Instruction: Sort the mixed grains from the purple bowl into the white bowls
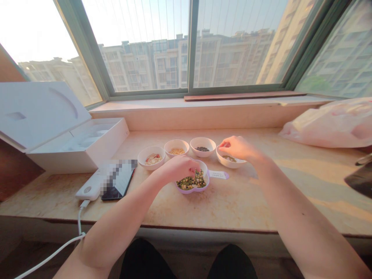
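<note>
A purple-rimmed bowl [193, 190] holds mixed green, yellow and pale grains. My left hand [186, 167] reaches over it, fingers bent together at the grains; what they hold is hidden. My right hand [232, 147] is at the rim of a white bowl [231, 163] with a few greenish grains inside, its fingertips pinched together. Left of that bowl stand a white bowl of black grains [202, 149], one of yellow grains [176, 150] and one of pale, reddish-edged pieces [153, 158]. A labelled purple-tipped handle [218, 175] juts right from the purple bowl.
An open white box [99, 143] stands at the back left. In front of it lie a phone [119, 186] and a white power bank [91, 185] with a cable [79, 219]. A plastic bag [331, 122] and a dark object [360, 180] are at the right.
</note>
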Demonstrator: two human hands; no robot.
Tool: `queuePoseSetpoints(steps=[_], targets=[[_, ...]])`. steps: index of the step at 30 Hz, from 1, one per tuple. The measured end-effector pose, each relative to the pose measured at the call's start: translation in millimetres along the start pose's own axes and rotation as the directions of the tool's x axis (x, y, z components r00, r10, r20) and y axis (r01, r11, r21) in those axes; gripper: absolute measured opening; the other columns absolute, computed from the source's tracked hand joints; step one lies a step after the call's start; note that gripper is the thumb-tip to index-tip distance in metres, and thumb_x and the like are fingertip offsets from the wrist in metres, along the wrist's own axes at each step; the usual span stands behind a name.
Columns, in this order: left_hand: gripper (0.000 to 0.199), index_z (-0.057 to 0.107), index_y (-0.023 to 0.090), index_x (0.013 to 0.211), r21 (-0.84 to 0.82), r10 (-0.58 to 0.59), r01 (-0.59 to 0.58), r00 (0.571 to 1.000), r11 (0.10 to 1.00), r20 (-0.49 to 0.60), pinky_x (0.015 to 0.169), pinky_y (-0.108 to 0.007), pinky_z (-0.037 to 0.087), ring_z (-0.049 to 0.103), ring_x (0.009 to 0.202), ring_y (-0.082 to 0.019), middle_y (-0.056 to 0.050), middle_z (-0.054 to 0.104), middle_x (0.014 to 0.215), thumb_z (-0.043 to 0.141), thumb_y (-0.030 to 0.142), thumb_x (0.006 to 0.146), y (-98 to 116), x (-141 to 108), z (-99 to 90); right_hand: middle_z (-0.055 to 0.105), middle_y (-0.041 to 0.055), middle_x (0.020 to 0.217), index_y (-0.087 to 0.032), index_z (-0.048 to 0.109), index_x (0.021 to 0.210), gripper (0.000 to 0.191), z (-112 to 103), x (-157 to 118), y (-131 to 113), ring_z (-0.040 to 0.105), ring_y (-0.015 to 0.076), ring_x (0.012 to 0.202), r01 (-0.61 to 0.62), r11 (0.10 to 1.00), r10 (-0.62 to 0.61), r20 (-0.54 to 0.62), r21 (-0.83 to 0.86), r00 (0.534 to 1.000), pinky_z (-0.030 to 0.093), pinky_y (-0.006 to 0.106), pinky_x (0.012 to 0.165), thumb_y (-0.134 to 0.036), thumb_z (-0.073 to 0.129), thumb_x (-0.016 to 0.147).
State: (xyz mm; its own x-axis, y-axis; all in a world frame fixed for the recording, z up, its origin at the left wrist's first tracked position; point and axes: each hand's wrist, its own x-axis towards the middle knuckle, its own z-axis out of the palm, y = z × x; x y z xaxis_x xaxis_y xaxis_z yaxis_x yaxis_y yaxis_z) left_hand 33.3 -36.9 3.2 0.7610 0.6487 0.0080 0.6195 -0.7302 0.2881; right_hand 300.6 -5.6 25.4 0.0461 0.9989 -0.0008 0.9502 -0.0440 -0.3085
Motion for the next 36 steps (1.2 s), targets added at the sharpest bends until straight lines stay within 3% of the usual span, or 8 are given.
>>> queuePoseSetpoints(steps=[10, 13, 16, 19, 23, 26, 32, 36], targets=[[0.034, 0.080, 0.025, 0.109, -0.071, 0.010, -0.012, 1.000, 0.997, -0.019, 0.082, -0.028, 0.048, 0.071, 0.096, -0.019, -0.003, 0.079, 0.110, 0.047, 0.020, 0.101, -4, -6, -5.5, 0.081, 0.0100, 0.104, -0.022, 0.082, 0.097, 0.024, 7, 0, -4, 0.072, 0.0247, 0.090, 0.041, 0.999, -0.044, -0.094, -0.036, 0.995, 0.048, 0.029, 0.068, -0.035, 0.064, 0.090], [0.031, 0.080, 0.025, 0.106, -0.086, -0.039, 0.029, 0.992, 0.996, -0.117, 0.080, -0.027, 0.049, 0.071, 0.091, -0.018, -0.002, 0.080, 0.105, 0.050, 0.023, 0.101, -9, -4, -4.9, 0.081, 0.0093, 0.103, -0.022, 0.082, 0.099, 0.025, 8, -3, -9, 0.072, 0.0250, 0.090, 0.068, 0.998, -0.068, -0.128, -0.006, 0.989, 0.048, 0.030, 0.069, -0.035, 0.062, 0.091], [0.027, 0.080, 0.023, 0.099, -0.080, -0.139, 0.121, 0.943, 0.989, -0.302, 0.080, -0.027, 0.048, 0.069, 0.088, -0.018, -0.003, 0.079, 0.096, 0.053, 0.021, 0.098, -17, 0, -7.2, 0.081, 0.0065, 0.101, -0.023, 0.081, 0.100, 0.026, 10, -13, -20, 0.072, 0.0238, 0.092, 0.212, 0.971, -0.199, -0.119, 0.113, 0.973, 0.050, 0.030, 0.073, -0.036, 0.061, 0.092], [0.025, 0.078, 0.021, 0.091, -0.055, -0.229, 0.228, 0.874, 0.972, -0.429, 0.077, -0.027, 0.047, 0.068, 0.083, -0.018, -0.004, 0.079, 0.095, 0.053, 0.022, 0.097, -29, 2, -11.5, 0.080, 0.0033, 0.099, -0.025, 0.082, 0.096, 0.025, 18, -28, -39, 0.072, 0.0228, 0.091, 0.405, 0.875, -0.424, 0.016, 0.266, 0.906, 0.052, 0.029, 0.076, -0.043, 0.065, 0.090], [0.027, 0.078, 0.019, 0.091, 0.028, -0.356, 0.410, 0.822, 0.912, -0.445, 0.070, -0.029, 0.044, 0.068, 0.078, -0.022, -0.009, 0.078, 0.089, 0.051, 0.024, 0.097, -44, 0, -15.2, 0.079, 0.0043, 0.108, -0.025, 0.081, 0.111, 0.030, 40, -46, -65, 0.071, 0.0231, 0.095, 0.522, 0.766, -0.621, 0.222, 0.376, 0.751, 0.054, 0.031, 0.081, -0.034, 0.072, 0.084], [0.030, 0.078, 0.018, 0.089, 0.111, -0.384, 0.451, 0.846, 0.886, -0.371, 0.071, -0.030, 0.045, 0.069, 0.079, -0.023, -0.011, 0.077, 0.088, 0.051, 0.026, 0.098, -48, -1, -15.9, 0.075, 0.0068, 0.119, -0.025, 0.079, 0.118, 0.042, 54, -51, -76, 0.068, 0.0278, 0.104, 0.618, 0.722, -0.690, 0.251, 0.311, 0.679, 0.053, 0.036, 0.085, -0.035, 0.080, 0.076], [0.034, 0.076, 0.018, 0.092, 0.169, -0.303, 0.385, 0.877, 0.907, -0.374, 0.078, -0.030, 0.048, 0.070, 0.087, -0.022, -0.011, 0.075, 0.103, 0.043, 0.021, 0.101, -44, -1, -14.9, 0.071, 0.0083, 0.118, -0.022, 0.078, 0.100, 0.025, 65, -47, -79, 0.066, 0.0286, 0.100, 0.673, 0.697, -0.717, 0.204, 0.247, 0.667, 0.052, 0.037, 0.080, -0.033, 0.079, 0.078], [0.032, 0.074, 0.017, 0.088, 0.168, -0.256, 0.333, 0.896, 0.928, -0.364, 0.077, -0.030, 0.049, 0.069, 0.087, -0.022, -0.011, 0.074, 0.103, 0.046, 0.023, 0.100, -40, 1, -10.8, 0.072, 0.0064, 0.096, -0.021, 0.076, 0.084, 0.009, 71, -44, -82, 0.065, 0.0238, 0.085, 0.646, 0.720, -0.693, 0.205, 0.253, 0.691, 0.050, 0.035, 0.074, -0.017, 0.068, 0.082]])
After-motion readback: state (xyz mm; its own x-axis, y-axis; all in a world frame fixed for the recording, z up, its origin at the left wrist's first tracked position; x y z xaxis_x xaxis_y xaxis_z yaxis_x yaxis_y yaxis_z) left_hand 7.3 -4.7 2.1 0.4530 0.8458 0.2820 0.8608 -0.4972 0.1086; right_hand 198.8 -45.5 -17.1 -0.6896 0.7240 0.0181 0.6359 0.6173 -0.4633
